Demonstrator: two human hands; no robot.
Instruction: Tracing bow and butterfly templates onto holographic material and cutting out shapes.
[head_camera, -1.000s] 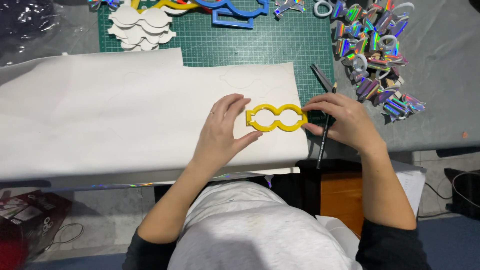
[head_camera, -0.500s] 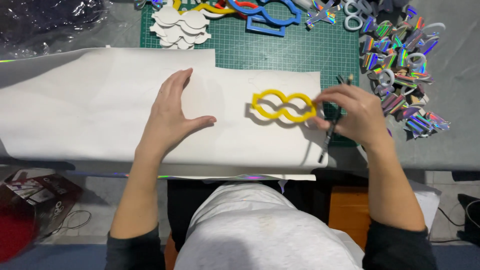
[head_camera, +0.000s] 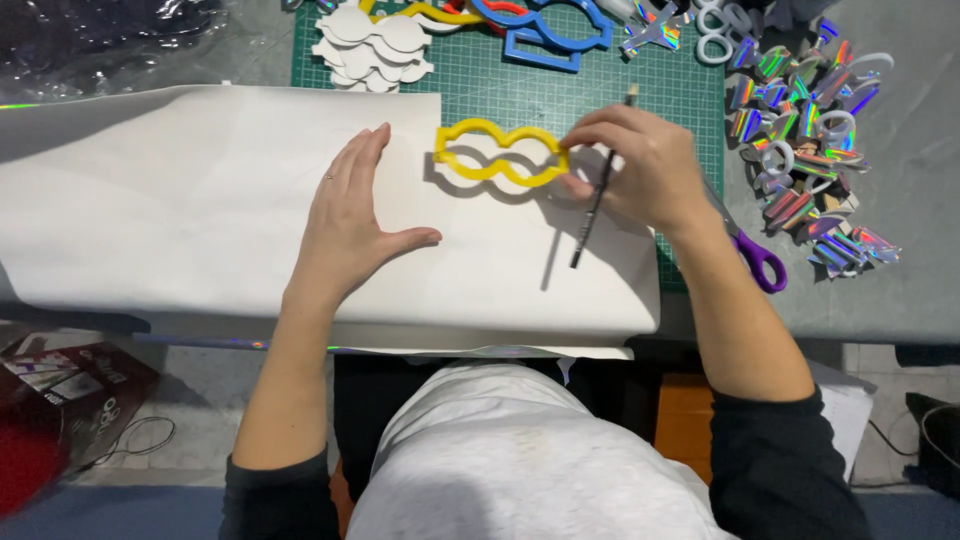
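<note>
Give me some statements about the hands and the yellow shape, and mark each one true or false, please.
1. The right hand holds the yellow frame at its end. True.
2. The left hand grips the purple-handled scissors. False: it lies flat on the white paper.
3. The right hand also holds a thin dark pen. True.
4. The yellow frame lies on the floor. False: it is over the paper's edge, casting a shadow.

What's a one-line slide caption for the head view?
Right hand holds yellow frame and pen; left hand flat on white paper.
</note>
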